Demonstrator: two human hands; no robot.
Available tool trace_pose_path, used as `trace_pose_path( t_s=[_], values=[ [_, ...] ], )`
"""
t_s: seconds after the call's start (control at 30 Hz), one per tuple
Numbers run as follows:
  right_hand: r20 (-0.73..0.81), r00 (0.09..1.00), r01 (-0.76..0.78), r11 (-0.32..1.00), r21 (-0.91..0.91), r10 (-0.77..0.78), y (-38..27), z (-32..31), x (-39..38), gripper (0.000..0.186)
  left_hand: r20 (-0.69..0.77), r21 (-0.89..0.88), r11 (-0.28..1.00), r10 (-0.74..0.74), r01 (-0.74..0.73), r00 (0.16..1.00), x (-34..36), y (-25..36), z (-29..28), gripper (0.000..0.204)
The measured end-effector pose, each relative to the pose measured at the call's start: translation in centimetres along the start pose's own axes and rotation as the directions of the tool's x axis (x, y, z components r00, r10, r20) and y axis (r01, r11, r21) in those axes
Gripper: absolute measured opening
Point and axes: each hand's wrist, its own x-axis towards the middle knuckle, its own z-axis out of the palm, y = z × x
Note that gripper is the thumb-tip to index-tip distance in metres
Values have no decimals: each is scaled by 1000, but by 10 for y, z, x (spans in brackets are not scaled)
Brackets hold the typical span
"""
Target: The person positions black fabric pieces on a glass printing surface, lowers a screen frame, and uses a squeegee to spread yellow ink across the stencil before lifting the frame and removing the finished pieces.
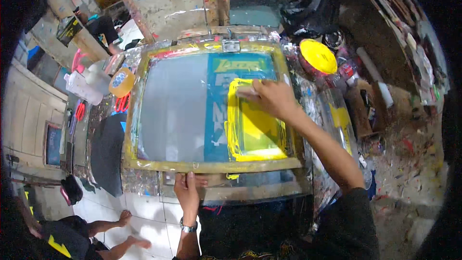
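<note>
A screen printing frame (pixel 250 165) lies flat on the workbench before me, its mesh grey on the left and teal with a pale stencil design on the right. Wet yellow ink (pixel 260 137) coats a rectangular patch on the right part of the mesh. My right hand (pixel 275 98) is closed around a squeegee (pixel 246 92), mostly hidden by the fingers, near the top of that patch. At the frame's near edge, left of its middle, my left hand (pixel 186 191) grips the rim with thumb and fingers. A metal hinge clamp (pixel 231 45) meets the frame's far side.
A bowl of yellow ink (pixel 318 57) stands at the far right. Left of the frame are a tape roll (pixel 122 82), red-handled scissors (pixel 122 102), white bottles (pixel 84 88) and dark fabric (pixel 107 149). Another person's legs (pixel 113 236) rest on the tiled floor, lower left.
</note>
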Motion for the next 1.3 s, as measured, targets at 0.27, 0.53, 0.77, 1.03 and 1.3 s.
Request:
trace_pose_path(
  t_s=[0.27,0.53,0.77,1.03,1.3],
  values=[
    [256,952,139,982,131,-169,16,-9,9,44,51,-38,975,-215,217,975,7,13,0,32],
    [90,970,229,972,-44,-225,4,7,8,20,70,-11,978,-209,210,975,10,2,-8,33],
    [379,856,307,935,177,-352,-23,-37,-43,25,30,-3,986,-167,167,986,3,18,0,34],
    [-149,978,145,989,-41,-149,27,1,19,25,56,-26,984,-177,179,983,8,10,-6,32],
    [23,988,153,988,-13,-153,-70,-20,-128,17,81,-45,989,-138,142,987,7,0,-9,29]
  ],
)
